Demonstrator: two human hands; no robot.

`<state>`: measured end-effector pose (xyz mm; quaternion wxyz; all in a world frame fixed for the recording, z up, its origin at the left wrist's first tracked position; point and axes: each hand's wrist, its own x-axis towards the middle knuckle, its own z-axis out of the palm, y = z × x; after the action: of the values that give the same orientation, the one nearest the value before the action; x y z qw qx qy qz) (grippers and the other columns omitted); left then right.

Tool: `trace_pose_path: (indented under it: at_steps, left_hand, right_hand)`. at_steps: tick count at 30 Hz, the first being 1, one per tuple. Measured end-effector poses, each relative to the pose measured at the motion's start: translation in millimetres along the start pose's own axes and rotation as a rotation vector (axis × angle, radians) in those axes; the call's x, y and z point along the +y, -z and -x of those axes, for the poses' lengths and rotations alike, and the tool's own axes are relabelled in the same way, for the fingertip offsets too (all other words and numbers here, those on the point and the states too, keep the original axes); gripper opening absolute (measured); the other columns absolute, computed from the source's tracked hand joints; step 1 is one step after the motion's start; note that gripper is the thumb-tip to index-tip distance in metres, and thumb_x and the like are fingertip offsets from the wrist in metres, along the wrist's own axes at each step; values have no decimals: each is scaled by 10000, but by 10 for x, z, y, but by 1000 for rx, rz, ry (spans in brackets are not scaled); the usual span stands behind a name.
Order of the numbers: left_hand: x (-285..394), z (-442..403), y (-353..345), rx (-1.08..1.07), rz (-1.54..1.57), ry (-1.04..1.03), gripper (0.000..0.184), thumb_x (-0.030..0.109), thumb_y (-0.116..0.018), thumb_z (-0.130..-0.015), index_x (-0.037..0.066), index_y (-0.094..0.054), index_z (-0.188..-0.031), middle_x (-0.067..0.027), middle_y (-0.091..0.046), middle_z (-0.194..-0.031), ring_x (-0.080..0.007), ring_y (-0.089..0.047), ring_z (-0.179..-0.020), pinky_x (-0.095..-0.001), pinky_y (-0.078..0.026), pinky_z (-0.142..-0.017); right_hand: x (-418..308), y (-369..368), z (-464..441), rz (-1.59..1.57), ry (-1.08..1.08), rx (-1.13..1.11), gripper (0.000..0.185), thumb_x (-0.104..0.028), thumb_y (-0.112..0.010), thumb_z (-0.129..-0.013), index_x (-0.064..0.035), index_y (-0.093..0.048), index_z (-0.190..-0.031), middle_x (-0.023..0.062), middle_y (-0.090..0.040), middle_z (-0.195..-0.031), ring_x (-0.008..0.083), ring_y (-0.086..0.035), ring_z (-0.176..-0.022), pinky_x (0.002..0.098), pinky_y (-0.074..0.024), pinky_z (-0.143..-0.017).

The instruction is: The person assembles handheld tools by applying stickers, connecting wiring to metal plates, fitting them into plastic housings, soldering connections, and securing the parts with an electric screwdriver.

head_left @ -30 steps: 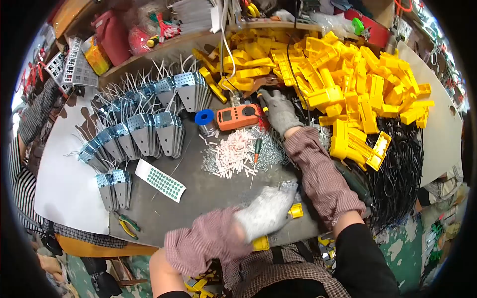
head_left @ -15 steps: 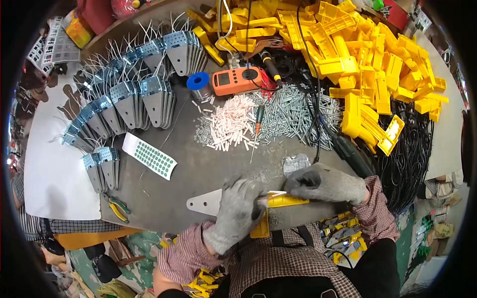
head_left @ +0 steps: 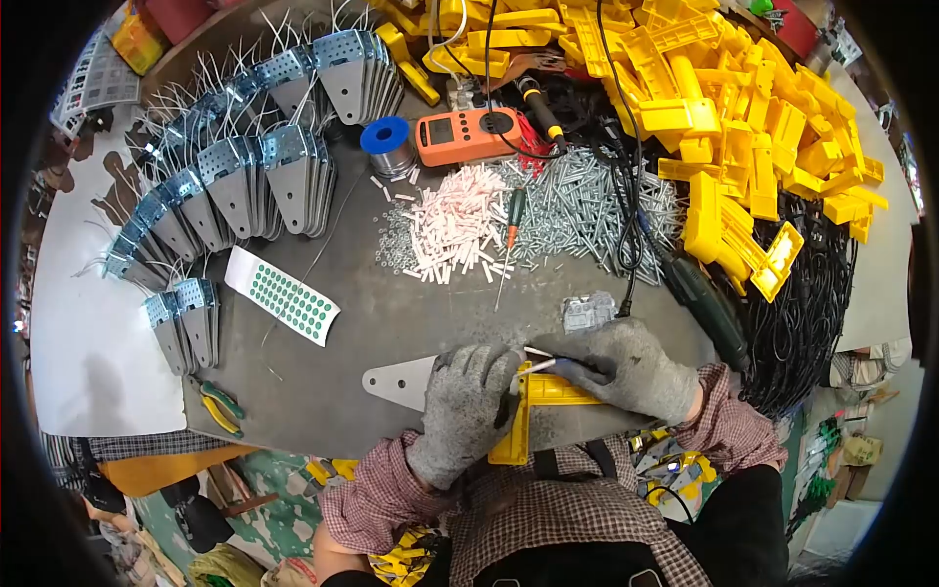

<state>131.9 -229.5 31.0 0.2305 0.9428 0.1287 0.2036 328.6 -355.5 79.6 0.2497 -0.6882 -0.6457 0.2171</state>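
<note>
Both hands wear grey gloves at the front of the table. My left hand [head_left: 468,409] is closed over the wide end of a flat grey metal plate [head_left: 396,383]; its fingertips meet thin white wires. My right hand [head_left: 631,370] pinches the ends of the white wires [head_left: 538,367]. Just under the wires, between the hands, lies a yellow plastic part [head_left: 562,391], with another yellow piece [head_left: 511,440] reaching toward the table edge. A small clear bag-like item [head_left: 589,311] lies behind my right hand.
Behind are white sleeves [head_left: 455,223], metal screws [head_left: 577,210], a screwdriver [head_left: 514,220], an orange meter [head_left: 465,135] and a solder spool [head_left: 388,147]. Metal plate stacks [head_left: 298,181], a green-dot sheet [head_left: 284,295] and pliers [head_left: 223,406] are left; yellow housings [head_left: 763,147] and black cables [head_left: 797,313] right.
My right hand has come back from the rear of the table to the front and now grips the wires. The black-and-yellow handled tool it covered now lies beside the meter.
</note>
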Motion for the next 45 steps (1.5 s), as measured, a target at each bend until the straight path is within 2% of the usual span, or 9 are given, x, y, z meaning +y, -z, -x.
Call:
trace_pose_path:
  at_steps: [7, 19, 22, 26, 28, 30, 36, 42, 45]
  left_hand:
    - [156, 209, 85, 14, -276, -163, 441, 133, -708, -681, 85, -675, -1118, -55, -617, -1209, -286, -542, -1185, -527, -372, -1029]
    - [113, -36, 59, -113, -93, -23, 318, 90, -728, -713, 112, -665, -1024, -59, -660, -1008, -292, -593, -1081, -522, -340, -1076]
    - [178, -22, 147, -207, -80, -24, 359, 114, -730, -723, 110, -666, -1077, -49, -682, -1062, -282, -610, -1088, -554, -308, -1095]
    - [135, 195, 196, -240, -46, -89, 369, 176, -734, -760, 106, -656, -1114, -49, -694, -1138, -273, -626, -1107, -577, -270, -1114]
    - [19, 227, 213, -199, -106, -128, 372, 233, -738, -784, 108, -649, -1123, -59, -689, -1192, -272, -632, -1126, -578, -249, -1128]
    - [-67, 150, 215, -126, -182, -113, 366, 293, -753, -786, 104, -651, -1083, -67, -688, -1161, -283, -621, -1098, -626, -240, -1118]
    - [-107, 198, 96, -27, -178, -46, 401, 275, -765, -735, 84, -666, -1073, -90, -645, -1229, -296, -588, -1105, -627, -292, -1092]
    - [-136, 260, 16, -26, -105, -83, 411, 273, -756, -726, 57, -677, -1066, -93, -624, -1212, -311, -559, -1115, -573, -368, -1049]
    - [-155, 280, -8, -11, -123, -126, 414, 278, -763, -745, 33, -689, -1070, -100, -631, -1196, -317, -572, -1114, -504, -451, -984]
  right_hand:
    - [117, -132, -214, 161, -78, -19, 215, -256, -661, -872, -126, -644, -1043, 99, -644, -835, 294, -662, -862, 454, -491, -871]
    - [424, -426, -211, 34, 63, 244, 177, -178, -667, -832, -112, -703, -992, 100, -667, -822, 315, -652, -776, 426, -515, -709]
    - [442, -338, -217, 35, 9, 78, 285, -213, -688, -841, -102, -674, -1103, 123, -666, -934, 317, -651, -907, 411, -521, -807]
    - [576, 376, -428, -233, 381, -135, 472, -272, -707, -865, -60, -592, -1270, 177, -582, -1277, 344, -602, -1128, 403, -487, -979]
    - [657, 448, -740, 1, 156, 62, 352, -141, -628, -911, -91, -599, -1258, 146, -551, -1278, 326, -586, -1145, 403, -459, -1021]
    - [764, 395, -1112, 528, 352, 300, 304, -19, -575, -849, -96, -613, -1140, 123, -541, -1279, 313, -617, -1097, 439, -490, -953]
    - [587, 622, -1292, 641, 337, 78, 167, -67, -615, -844, -74, -611, -1011, 97, -613, -1115, 335, -649, -903, 430, -524, -769]
    - [-392, 918, -574, 8, 67, -44, 147, -166, -684, -852, -82, -669, -971, 118, -654, -872, 330, -642, -798, 409, -531, -688]
    - [-161, 403, -647, 192, 147, 52, 89, -48, -676, -843, -47, -644, -926, 103, -636, -777, 272, -649, -664, 367, -519, -609]
